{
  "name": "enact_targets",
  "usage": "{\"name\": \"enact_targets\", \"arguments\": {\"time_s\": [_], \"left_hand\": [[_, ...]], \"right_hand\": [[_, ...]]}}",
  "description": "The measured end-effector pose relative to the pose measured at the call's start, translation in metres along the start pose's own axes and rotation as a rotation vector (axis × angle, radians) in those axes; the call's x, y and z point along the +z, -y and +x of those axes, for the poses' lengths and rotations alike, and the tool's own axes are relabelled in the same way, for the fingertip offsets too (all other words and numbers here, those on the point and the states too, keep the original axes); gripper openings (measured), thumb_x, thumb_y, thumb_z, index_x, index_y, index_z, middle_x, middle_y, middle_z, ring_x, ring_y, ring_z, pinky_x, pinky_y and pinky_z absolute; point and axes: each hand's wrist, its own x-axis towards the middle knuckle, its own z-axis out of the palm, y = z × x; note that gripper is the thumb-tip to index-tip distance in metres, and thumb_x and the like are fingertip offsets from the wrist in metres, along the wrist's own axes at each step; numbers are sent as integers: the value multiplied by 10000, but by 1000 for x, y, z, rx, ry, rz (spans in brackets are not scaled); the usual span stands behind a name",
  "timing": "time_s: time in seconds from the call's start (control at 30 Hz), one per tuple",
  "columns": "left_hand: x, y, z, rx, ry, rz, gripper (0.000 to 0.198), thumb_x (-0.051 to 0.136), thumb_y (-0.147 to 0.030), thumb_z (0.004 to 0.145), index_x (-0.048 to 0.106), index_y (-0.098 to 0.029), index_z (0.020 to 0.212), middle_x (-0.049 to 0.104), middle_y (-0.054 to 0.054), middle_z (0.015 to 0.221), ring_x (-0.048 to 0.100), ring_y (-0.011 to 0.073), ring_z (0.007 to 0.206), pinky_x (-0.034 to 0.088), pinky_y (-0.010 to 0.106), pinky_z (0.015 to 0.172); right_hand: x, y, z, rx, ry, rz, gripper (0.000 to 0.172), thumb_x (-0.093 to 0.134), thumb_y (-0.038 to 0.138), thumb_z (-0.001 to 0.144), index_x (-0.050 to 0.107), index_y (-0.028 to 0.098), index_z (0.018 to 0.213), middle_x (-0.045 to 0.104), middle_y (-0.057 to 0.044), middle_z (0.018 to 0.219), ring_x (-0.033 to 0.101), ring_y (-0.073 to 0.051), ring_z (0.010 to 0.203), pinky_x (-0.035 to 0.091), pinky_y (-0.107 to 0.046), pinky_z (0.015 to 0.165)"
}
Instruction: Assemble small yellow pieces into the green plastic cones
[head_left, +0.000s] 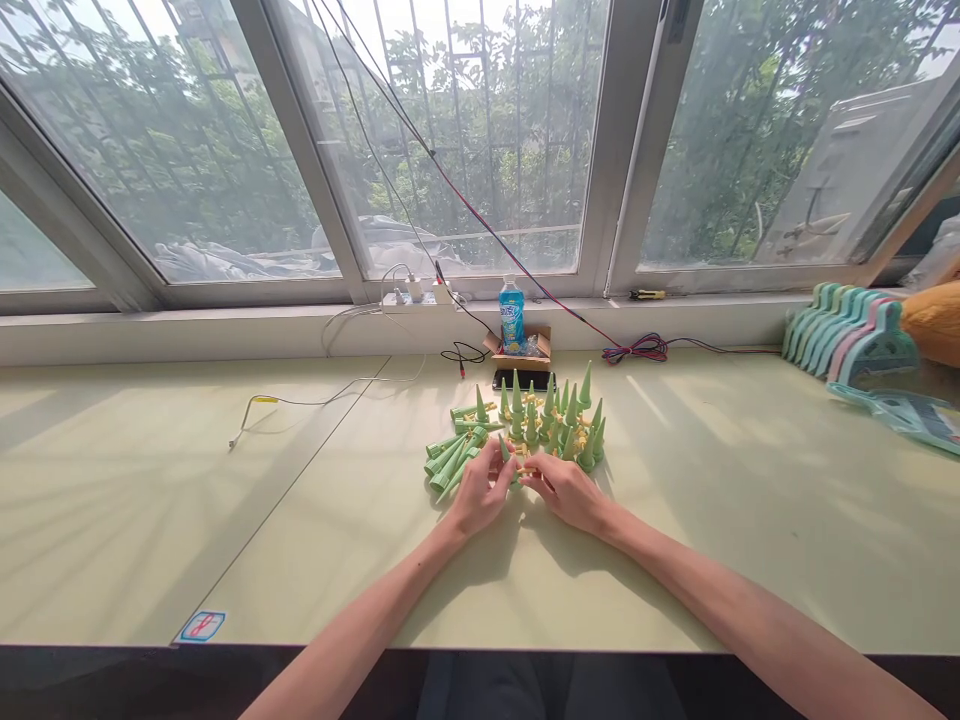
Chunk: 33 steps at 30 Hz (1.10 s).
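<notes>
Head: left hand [482, 492] grips green cone [505, 452], right hand [568, 488] yellow piece [524, 470], well inside table's front edge [525, 646].

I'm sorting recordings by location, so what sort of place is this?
Probably a small indoor workroom, though a room at home is possible: a long pale tabletop runs along large windows, and many similar green cone-shaped pieces are clustered on it.

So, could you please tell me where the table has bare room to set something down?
On the right, the table is bare between the green cones and the hangers. On the left, another bare patch lies between the pale cable and the sticker. It is crowded around the left hand and right hand, where the green cones cluster.
</notes>
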Motion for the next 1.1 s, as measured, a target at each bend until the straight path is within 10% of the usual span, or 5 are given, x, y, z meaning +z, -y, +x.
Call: {"name": "enact_targets", "arguments": {"time_s": [0.6,1.1], "left_hand": [[0,-5,2,-77,-50,-117,212,499,-392,927,511,-192,993,645,42,842,610,154,698,464,253,550],[-2,1,-2,-14,42,-15,205,487,-394,938,508,-202,1006,599,5,767,569,142,680,486,265,613]], "right_hand": [[4,-4,-4,-22,-25,19,241,547,326,967,543,185,1162,676,-58,936,593,-125,585,492,-276,605],[1,-3,-3,-48,-18,-29,237,449,347,1005,567,179,886,588,-5,674,500,-123,548,385,-236,533]]}}
